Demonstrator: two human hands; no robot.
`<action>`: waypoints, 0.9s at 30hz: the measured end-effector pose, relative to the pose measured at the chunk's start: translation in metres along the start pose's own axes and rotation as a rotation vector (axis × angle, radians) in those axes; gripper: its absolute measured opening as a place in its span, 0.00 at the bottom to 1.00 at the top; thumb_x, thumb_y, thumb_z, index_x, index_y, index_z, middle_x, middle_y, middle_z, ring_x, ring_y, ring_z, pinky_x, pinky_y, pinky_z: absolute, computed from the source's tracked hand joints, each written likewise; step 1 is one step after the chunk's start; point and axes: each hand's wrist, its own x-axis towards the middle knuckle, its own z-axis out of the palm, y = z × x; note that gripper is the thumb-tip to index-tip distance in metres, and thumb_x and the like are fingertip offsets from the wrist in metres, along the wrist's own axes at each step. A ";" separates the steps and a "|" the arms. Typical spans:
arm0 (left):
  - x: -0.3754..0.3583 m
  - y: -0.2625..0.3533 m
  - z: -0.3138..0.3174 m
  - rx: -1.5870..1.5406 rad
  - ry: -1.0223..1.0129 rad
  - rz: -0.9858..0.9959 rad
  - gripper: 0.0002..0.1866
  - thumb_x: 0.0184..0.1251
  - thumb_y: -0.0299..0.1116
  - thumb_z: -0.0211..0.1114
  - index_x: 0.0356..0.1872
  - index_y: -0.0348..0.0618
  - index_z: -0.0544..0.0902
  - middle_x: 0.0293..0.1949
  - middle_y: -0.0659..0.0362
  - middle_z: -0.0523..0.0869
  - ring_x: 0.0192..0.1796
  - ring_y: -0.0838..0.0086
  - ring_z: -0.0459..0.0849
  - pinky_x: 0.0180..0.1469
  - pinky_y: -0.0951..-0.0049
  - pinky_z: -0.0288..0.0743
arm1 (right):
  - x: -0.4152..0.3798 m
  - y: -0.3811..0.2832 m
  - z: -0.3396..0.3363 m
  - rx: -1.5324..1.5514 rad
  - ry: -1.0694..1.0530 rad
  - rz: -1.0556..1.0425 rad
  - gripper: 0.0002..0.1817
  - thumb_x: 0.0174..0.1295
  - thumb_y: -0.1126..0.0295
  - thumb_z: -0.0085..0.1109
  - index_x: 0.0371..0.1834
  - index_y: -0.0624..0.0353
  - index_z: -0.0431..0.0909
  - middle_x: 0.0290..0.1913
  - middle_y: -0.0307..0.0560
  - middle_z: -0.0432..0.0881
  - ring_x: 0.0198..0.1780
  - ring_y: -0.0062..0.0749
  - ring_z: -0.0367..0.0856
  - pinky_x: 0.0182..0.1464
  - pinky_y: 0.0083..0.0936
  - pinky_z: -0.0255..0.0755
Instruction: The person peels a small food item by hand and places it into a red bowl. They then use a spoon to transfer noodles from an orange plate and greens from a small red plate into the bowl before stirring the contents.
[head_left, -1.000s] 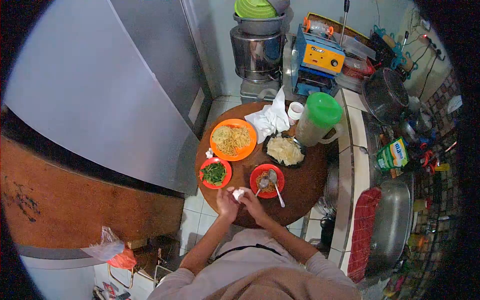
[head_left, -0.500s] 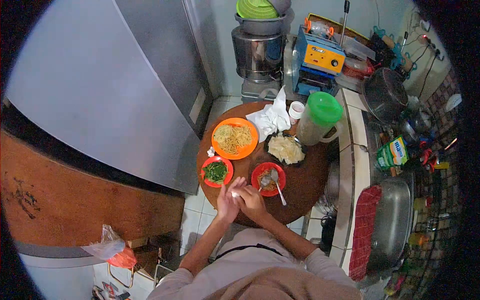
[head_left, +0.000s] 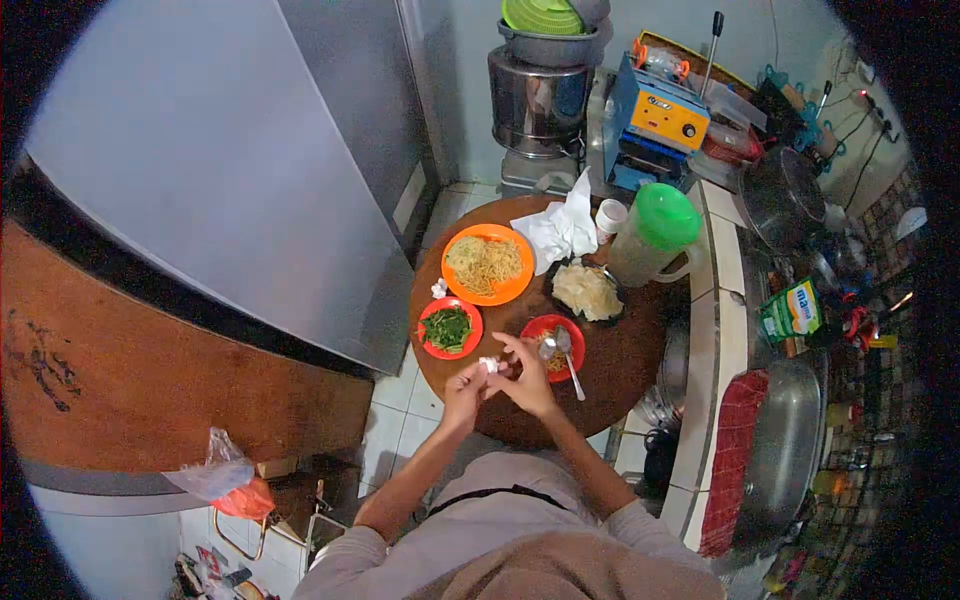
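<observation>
Near the front of the round brown table, my left hand is closed on a small crumpled white tissue. My right hand is beside it with thumb and index finger apart, close to the tissue. Just behind the hands are a red plate of green leaves and a red bowl with two spoons. Farther back stand an orange plate of noodles and a dark dish of pale crackers.
White paper, a white cup and a green-lidded pitcher stand at the table's back right. A tiled counter with a sink runs along the right. A large grey panel rises at left.
The right hand has opened and drawn partly away from the left, where both were pressed together. More of the tissue shows. The camera view has shifted slightly.
</observation>
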 end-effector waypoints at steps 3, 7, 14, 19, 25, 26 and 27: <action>-0.006 -0.008 -0.006 -0.076 -0.012 -0.089 0.14 0.63 0.34 0.48 0.44 0.36 0.72 0.40 0.57 0.78 0.41 0.76 0.77 0.43 0.77 0.72 | -0.011 0.000 0.005 0.264 -0.125 0.171 0.33 0.40 0.76 0.58 0.55 0.51 0.62 0.40 0.38 0.63 0.37 0.23 0.65 0.41 0.19 0.63; -0.014 -0.003 -0.013 -0.196 0.038 -0.157 0.13 0.60 0.34 0.52 0.43 0.37 0.74 0.38 0.59 0.78 0.40 0.78 0.76 0.42 0.78 0.72 | -0.022 -0.014 0.009 0.629 -0.149 0.419 0.31 0.42 0.75 0.50 0.56 0.53 0.61 0.43 0.38 0.64 0.43 0.22 0.66 0.45 0.17 0.59; -0.032 0.007 -0.046 0.232 -0.027 0.009 0.07 0.55 0.28 0.57 0.32 0.36 0.79 0.28 0.61 0.79 0.32 0.81 0.77 0.33 0.82 0.69 | -0.054 -0.030 0.039 0.981 0.059 0.755 0.23 0.52 0.63 0.45 0.54 0.52 0.62 0.43 0.39 0.68 0.47 0.26 0.67 0.47 0.25 0.60; -0.057 -0.001 -0.041 0.797 0.039 0.255 0.05 0.48 0.29 0.61 0.26 0.41 0.79 0.21 0.58 0.79 0.24 0.75 0.76 0.27 0.76 0.68 | -0.067 -0.052 0.071 1.267 0.243 0.857 0.20 0.53 0.62 0.45 0.50 0.54 0.65 0.43 0.42 0.69 0.46 0.28 0.68 0.47 0.25 0.62; -0.084 0.011 -0.042 1.290 -0.160 0.513 0.14 0.45 0.44 0.63 0.29 0.47 0.79 0.37 0.54 0.72 0.44 0.61 0.68 0.44 0.65 0.63 | -0.104 -0.004 0.084 1.371 0.548 0.904 0.09 0.51 0.61 0.47 0.18 0.51 0.65 0.17 0.35 0.65 0.20 0.23 0.66 0.24 0.21 0.62; -0.085 0.007 -0.046 1.248 -0.171 0.503 0.14 0.46 0.43 0.62 0.31 0.46 0.79 0.37 0.54 0.71 0.44 0.61 0.68 0.45 0.65 0.63 | -0.110 -0.003 0.080 1.383 0.603 0.948 0.13 0.50 0.61 0.47 0.12 0.49 0.59 0.11 0.32 0.60 0.16 0.22 0.61 0.19 0.21 0.58; -0.085 0.003 -0.051 1.204 -0.182 0.493 0.15 0.47 0.43 0.62 0.33 0.46 0.79 0.36 0.53 0.71 0.44 0.61 0.68 0.46 0.66 0.63 | -0.117 0.002 0.076 1.384 0.612 0.937 0.13 0.50 0.61 0.47 0.12 0.49 0.59 0.11 0.32 0.60 0.16 0.22 0.61 0.19 0.21 0.58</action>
